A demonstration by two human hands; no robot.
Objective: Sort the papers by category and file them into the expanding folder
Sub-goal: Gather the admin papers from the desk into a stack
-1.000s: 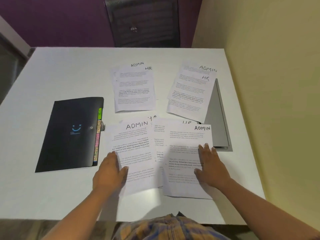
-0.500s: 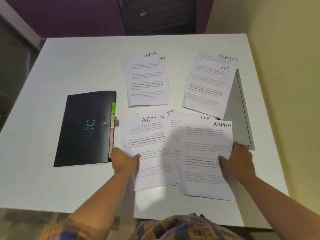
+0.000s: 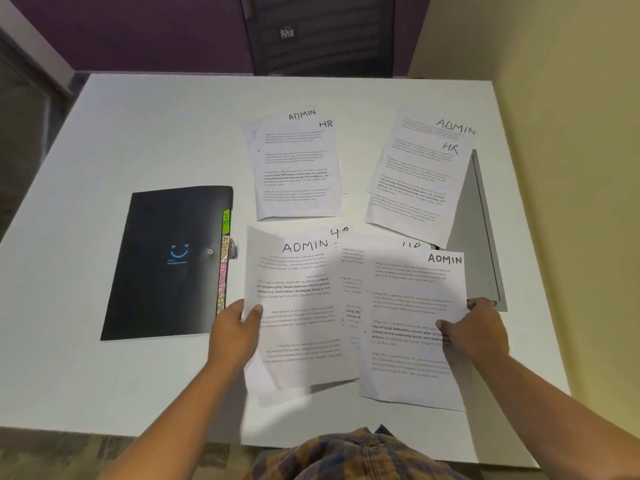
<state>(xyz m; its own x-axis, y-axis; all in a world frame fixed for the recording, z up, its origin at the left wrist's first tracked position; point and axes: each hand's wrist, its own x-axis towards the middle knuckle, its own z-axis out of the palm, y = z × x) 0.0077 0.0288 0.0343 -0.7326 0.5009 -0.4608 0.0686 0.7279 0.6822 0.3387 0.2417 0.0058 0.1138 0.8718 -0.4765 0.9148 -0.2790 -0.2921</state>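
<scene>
Four lots in all on the right half of a white table: two near, two far. Nearest the body, two sheets headed ADMIN by hand: left sheet with its print upside down, right sheet the right way up, both lapped over middle pages, of these only strips and part of a handwritten heading visible.

Left hand at the left edge of left sheet, thumb on top, fingers underneath, pinched on the paper; that side raised off the table, shadow under the near corner. Right hand at the right edge of right sheet, thumb pressed on the printed face, fingers curled round the margin and clamped on it, tips hidden.

Farther off, well apart from both hands, far left stack and far right stack, each with HR on the top page and ADMIN on the page peeping out behind.

Black folder flat and closed to the left of left sheet, just beside the left hand, smiley logo on the cover, coloured tabs along its right side. Grey folder partly under far right stack, near corner just beside the right hand. Dark chair beyond the far edge. Checked shirt at the bottom.
</scene>
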